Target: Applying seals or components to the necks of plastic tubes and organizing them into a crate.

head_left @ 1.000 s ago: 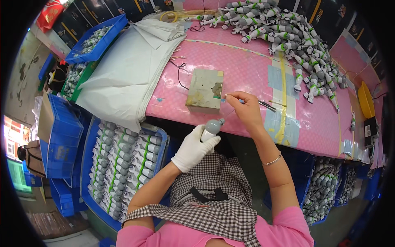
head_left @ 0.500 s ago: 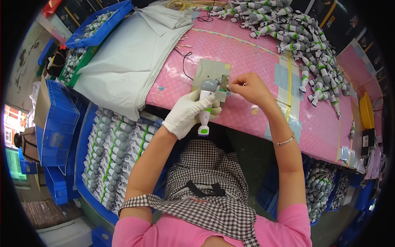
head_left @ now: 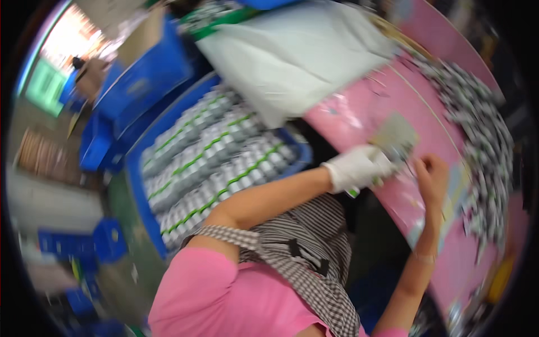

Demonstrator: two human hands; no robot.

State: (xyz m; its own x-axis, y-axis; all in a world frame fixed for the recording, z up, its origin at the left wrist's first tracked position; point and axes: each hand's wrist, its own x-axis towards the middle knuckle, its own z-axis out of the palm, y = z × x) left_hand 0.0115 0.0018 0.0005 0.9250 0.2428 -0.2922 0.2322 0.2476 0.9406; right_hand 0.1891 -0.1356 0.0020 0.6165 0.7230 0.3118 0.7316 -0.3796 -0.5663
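Grey-white device (head_left: 396, 153), 1, sits in left hand (head_left: 359, 168); bin (head_left: 304, 154) holds 3 rows (head_left: 205, 150).

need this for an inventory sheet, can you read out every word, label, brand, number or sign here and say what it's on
None can be read; the picture is blurred.
Blue bin at upper left: a pale patch on its side, too blurred to tell whether it is lettering.
Grey-and-white device in the gloved left hand: no legible marking.
Pile of devices at right: too blurred.
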